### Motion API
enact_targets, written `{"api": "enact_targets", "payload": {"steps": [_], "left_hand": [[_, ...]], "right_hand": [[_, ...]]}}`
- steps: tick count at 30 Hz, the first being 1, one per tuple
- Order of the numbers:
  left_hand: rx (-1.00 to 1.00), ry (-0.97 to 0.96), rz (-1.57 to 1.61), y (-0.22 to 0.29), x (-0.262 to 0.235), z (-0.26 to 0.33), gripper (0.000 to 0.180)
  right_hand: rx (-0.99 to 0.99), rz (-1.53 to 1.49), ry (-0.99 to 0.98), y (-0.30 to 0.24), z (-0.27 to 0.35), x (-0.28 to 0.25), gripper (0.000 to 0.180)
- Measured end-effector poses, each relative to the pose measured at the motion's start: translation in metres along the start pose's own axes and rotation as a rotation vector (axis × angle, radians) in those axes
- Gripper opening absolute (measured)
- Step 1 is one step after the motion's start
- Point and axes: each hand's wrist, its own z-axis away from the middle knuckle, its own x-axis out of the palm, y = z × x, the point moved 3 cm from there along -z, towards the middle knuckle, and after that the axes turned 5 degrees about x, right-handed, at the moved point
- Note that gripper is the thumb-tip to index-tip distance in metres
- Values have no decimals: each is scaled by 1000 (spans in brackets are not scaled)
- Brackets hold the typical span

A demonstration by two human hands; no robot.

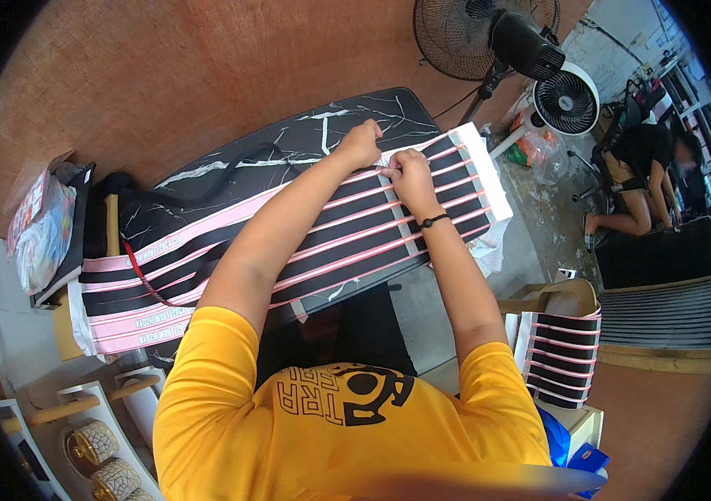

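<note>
A long sheet of black-and-pink striped printed material (347, 242) lies across a black marble-patterned table (230, 175). My left hand (360, 144) rests with curled fingers on the sheet's far edge. Just to its right, my right hand (410, 174), a black band on its wrist, pinches the sheet at a pink stripe. Both hands sit close together near the sheet's right end, where a white margin (489, 171) hangs past the table edge. My arms and yellow shirt hide the sheet's middle.
A stack of similar striped pieces (563, 355) stands at my right. Two fans (531, 58) stand behind the table. Another person (648, 175) crouches at the far right. Bags (42, 225) and a shelf with round objects (96, 442) are at my left.
</note>
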Motion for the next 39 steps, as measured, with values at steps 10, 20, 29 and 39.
{"api": "enact_targets", "payload": {"steps": [10,20,29,39], "left_hand": [[242,-324,-280,21,-32,45,32],[369,61,-775,39,-80,14,13],[664,-155,-467,44,-36,71,27],[509,-28,-542,28,-19,82,17]], "right_hand": [[170,-241,-9,2,8,-9,40],[115,-148,-85,-3,18,-7,96],[150,-329,-37,-10,34,5,65],[141,-367,-46,5,33,11,35]]}}
